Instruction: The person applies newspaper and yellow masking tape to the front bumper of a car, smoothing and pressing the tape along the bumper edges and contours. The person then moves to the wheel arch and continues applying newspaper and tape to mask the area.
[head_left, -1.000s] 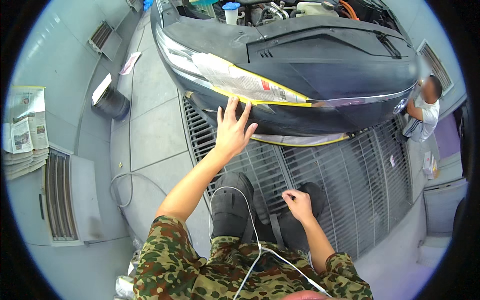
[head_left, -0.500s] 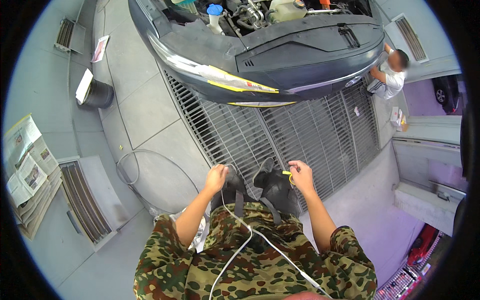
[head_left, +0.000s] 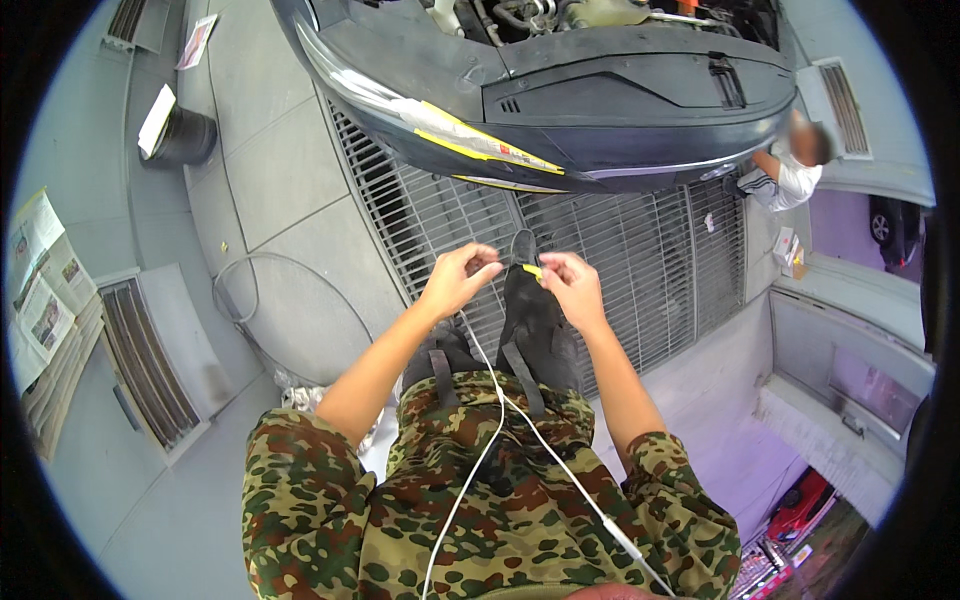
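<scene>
My right hand (head_left: 572, 287) pinches a small piece of yellow tape (head_left: 532, 271) between thumb and fingertips, in front of my body over the floor grating. My left hand (head_left: 462, 282) is raised beside it with curled fingers. A gap shows between its thumb and fingers, and I see nothing held there. The two hands are apart. Ahead stands a dark car front (head_left: 640, 140) with its engine bay uncovered. Yellow tape and paper masking (head_left: 480, 140) run along its bumper and headlight edge. A white earphone cord (head_left: 501, 396) hangs down my camouflage shirt.
A person in a white top (head_left: 797, 170) crouches at the car's right corner. Metal grating (head_left: 640, 260) covers the floor below the bumper. At left are a black bucket (head_left: 185, 138), a looped grey hose (head_left: 257, 290) and newspapers (head_left: 50, 310). Small boxes (head_left: 788, 250) lie at right.
Both hands have moved forward and closer together. My left fingers have loosened, while the yellow tape stays in my right hand. I have stepped forward, and the car sits higher in view.
</scene>
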